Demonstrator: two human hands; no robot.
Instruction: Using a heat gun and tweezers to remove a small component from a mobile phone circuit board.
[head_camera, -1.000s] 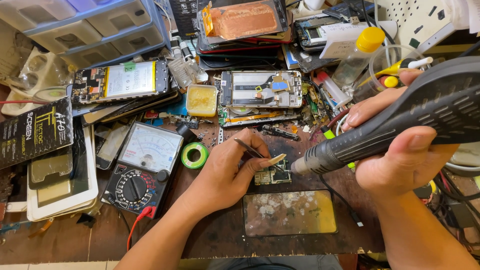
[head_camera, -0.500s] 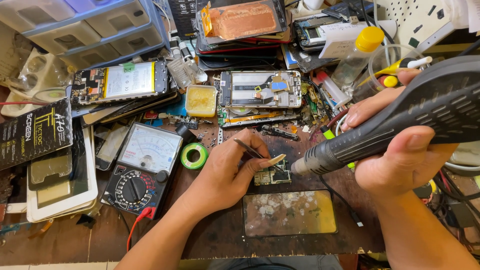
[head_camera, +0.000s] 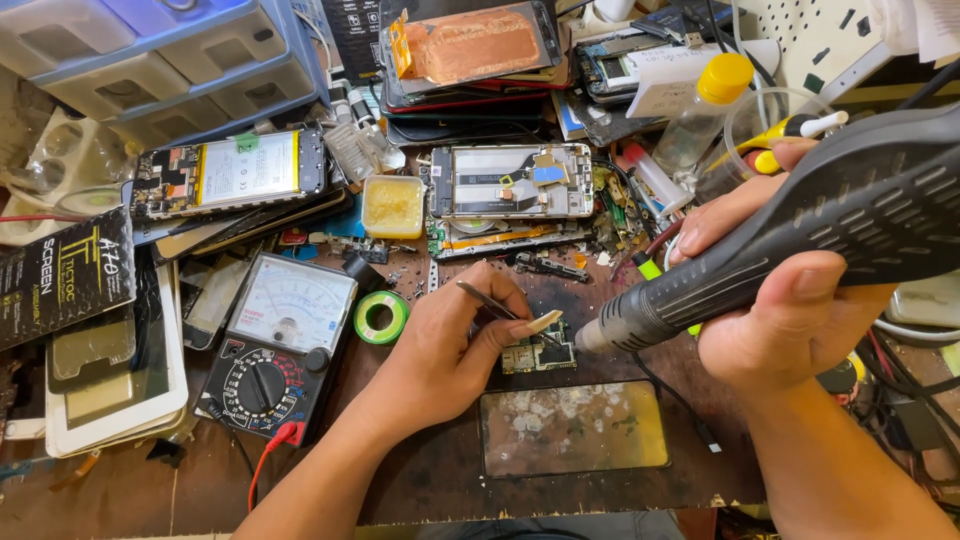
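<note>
Nothing's budged in the last second — left hand (head_camera: 440, 350) fingers still pinch tweezers (head_camera: 497, 305) over the small board (head_camera: 538, 355), right hand (head_camera: 790, 300) still wrapped round the hot-air handle (head_camera: 800, 240).

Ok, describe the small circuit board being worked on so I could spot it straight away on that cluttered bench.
Start at the big analog multimeter with the pale dial on the left, then go right past the green tape roll to the left hand holding tweezers. The circuit board lies under its fingertips, just above the dark glass panel. It is the only board the grey hot-air nozzle points at.
</note>
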